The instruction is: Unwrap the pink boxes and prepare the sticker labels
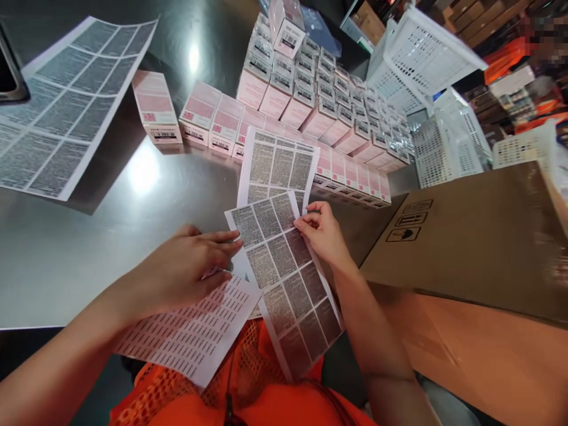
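A sheet of printed labels (283,256), divided into dark text blocks, slants down toward my lap. My right hand (323,232) pinches its upper right edge between thumb and fingers. Fingers of my left hand (199,263) stretch across to the sheet's left edge, touching it. Beneath that hand lies a white sheet with rows of small barcode-like strips (195,337). Another label sheet (271,163) sticks out behind the one I hold, leaning up over a row of pink-and-white boxes (226,121).
Shrink-wrapped pink boxes (326,106) stand in stacked rows at the back, one loose box (286,29) on top. A large label sheet (75,100) lies left by a dark device (9,68). At right are a cardboard carton (470,236) and white plastic baskets (430,53).
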Available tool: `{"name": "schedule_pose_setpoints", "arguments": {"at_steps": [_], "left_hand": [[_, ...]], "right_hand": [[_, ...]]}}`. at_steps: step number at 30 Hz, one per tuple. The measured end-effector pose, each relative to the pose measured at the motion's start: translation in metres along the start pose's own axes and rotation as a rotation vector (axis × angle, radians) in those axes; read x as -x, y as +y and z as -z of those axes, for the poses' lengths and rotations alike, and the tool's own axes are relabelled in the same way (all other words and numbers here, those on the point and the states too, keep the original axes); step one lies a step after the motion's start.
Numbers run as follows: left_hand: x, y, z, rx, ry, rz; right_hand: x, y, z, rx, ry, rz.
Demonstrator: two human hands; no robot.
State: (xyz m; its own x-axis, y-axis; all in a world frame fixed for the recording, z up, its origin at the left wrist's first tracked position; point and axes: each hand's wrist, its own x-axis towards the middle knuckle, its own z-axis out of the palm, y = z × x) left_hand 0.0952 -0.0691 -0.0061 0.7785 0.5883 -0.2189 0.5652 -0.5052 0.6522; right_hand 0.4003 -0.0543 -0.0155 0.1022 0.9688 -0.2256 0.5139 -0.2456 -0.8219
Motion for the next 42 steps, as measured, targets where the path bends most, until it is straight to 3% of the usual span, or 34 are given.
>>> {"name": "schedule_pose_setpoints", "arguments": {"at_steps": [20, 27, 30, 33, 36, 39, 42], "left_hand": [[0.001, 0.0, 0.001, 0.031, 0.016, -0.006], [0.002, 0.0, 0.0, 0.023, 0.019, 0.01], [0.002, -0.001, 0.001, 0.02, 0.0, 0.012], [0.002, -0.004, 0.003, 0.043, -0.019, 0.002], [0.002, -0.006, 0.004, 0.079, -0.017, -0.01], [0.002, -0.008, 0.005, 0.062, -0.018, -0.025], [0.002, -0.01, 0.004, 0.018, -0.009, -0.043]], "right_hand": [[0.004, -0.006, -0.007, 0.118, 0.042, 0.036], [0.015, -0.015, -0.017, 0.222, 0.143, 0.091], [0.011, -0.009, -0.019, 0.255, 0.27, 0.108], [0.005, 0.002, -0.011, 0.052, 0.338, 0.044], [0.012, 0.01, 0.008, -0.216, 0.285, 0.004], [0.035, 0.016, 0.029, -0.173, 0.275, 0.056], [0.06, 0.019, 0.039, -0.049, 0.257, 0.001]]}}
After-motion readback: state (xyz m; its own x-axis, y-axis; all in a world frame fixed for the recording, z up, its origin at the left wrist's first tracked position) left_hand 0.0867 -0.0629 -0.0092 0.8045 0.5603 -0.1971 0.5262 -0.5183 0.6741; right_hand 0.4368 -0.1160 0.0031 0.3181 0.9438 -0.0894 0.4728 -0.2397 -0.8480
